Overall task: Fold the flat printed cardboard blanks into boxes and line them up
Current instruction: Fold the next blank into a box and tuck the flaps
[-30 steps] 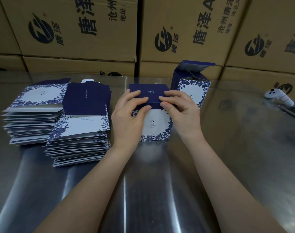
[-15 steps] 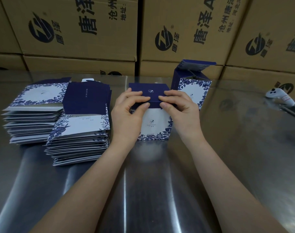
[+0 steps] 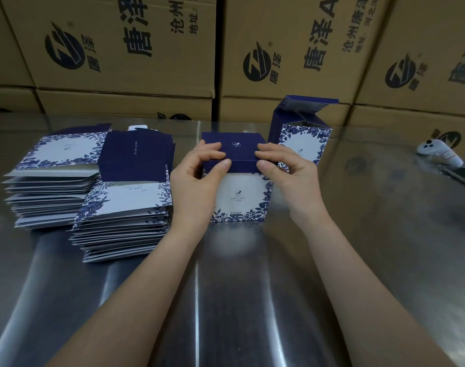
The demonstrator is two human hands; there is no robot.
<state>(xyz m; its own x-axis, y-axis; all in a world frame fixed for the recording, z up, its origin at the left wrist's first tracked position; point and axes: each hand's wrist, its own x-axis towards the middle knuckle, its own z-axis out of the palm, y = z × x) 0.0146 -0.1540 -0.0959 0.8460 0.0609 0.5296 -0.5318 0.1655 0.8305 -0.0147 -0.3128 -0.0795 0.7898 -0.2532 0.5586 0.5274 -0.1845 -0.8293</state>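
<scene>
Closing the lid on what looks like box two, so it's early in the job.

Left of the box (image 3: 239,200) are two piles of flat blanks, the outer stack (image 3: 51,181) and the inner stack (image 3: 125,221). Both are tall, so I'd say most of the folding is left.

Left hand (image 3: 197,186) grip: fingers on the lid (image 3: 235,148), thumb against its front edge, pinching the left corner.

The box stands upright mid-worktop (image 3: 252,300), its white front with blue floral border facing the camera. The navy lid is down and looks nearly seated. Can't tell if the tuck flap is fully in.

Right hand (image 3: 292,178) grip mirrors it, pinching the lid's right corner.

Just right of and behind the box is an open box (image 3: 303,144). It's erected but its top flap stands up, and it's turned at an angle. So top not closed, and no real line yet.

Far right of the box is a white gadget (image 3: 437,153), which doesn't look task-related. Cartons (image 3: 120,49) are stacked behind the box.
</scene>
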